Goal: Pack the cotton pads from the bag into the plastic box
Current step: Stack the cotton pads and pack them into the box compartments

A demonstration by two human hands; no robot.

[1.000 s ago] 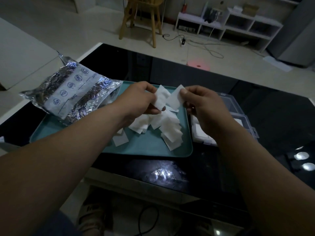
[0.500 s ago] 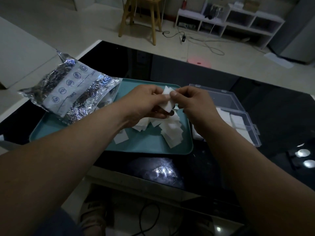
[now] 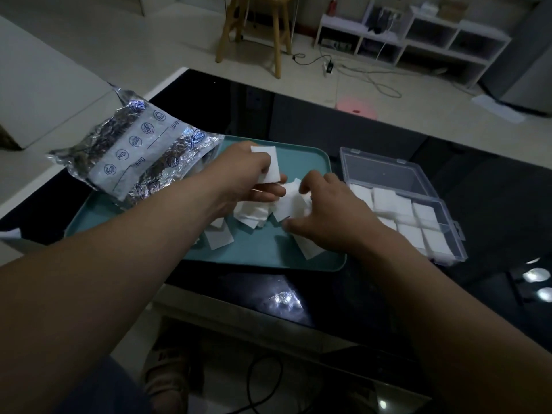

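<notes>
**Several pads loose under the hands, more already boxed**

Small square white cotton pads [image 3: 283, 204] lie in a loose heap directly beneath both hands. One thin stack of white pads [image 3: 268, 164] is lifted clear of the heap in the left hand [image 3: 245, 177]. They look nearly weightless, soft and limp. I judge they will cling to one another by their fibres and crease if squeezed, so the place to take them is an edge or corner, with a light pinch, faces kept flat.

The left hand is reached forward, wrist level, with thumb and fingers pinching that stack by its near side. The right hand [image 3: 328, 216] is arched over the heap with knuckles up and thumb splayed toward the person. Its fingertips are down among the pads — whether they have closed on one I cannot tell.

Just outside the right hand sits the clear plastic compartment box [image 3: 385, 168], lid open, with pads lying flat in its nearer cells. The heap rests on a teal plastic tray [image 3: 301, 156]. Beyond the left forearm lies the crinkled silver foil bag [image 3: 134, 150] — all on a glossy black table [image 3: 493, 198].
</notes>
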